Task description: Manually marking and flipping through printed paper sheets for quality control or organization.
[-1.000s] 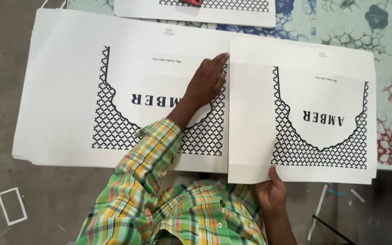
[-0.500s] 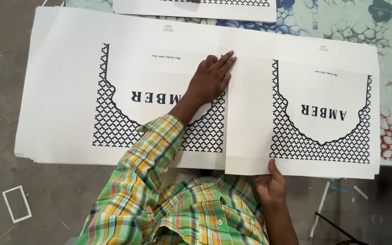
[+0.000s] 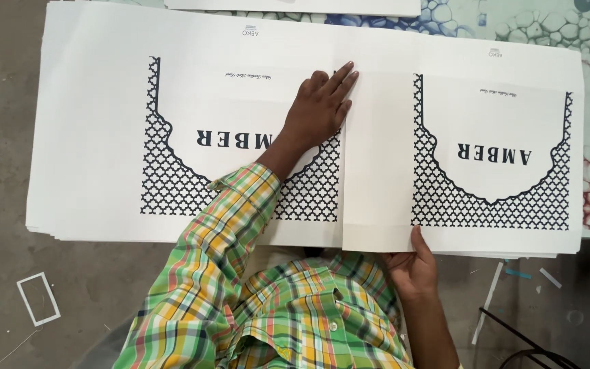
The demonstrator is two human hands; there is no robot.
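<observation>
I see my left hand pressed flat, fingers together, on the left white printed sheet with black lattice; my right hand pinches the overlapping right sheet's bottom edge.

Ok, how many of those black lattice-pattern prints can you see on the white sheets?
2: one print on the left sheet under the left hand, one on the right sheet gripped by the right hand. Stacked sheets may hide more.
</observation>
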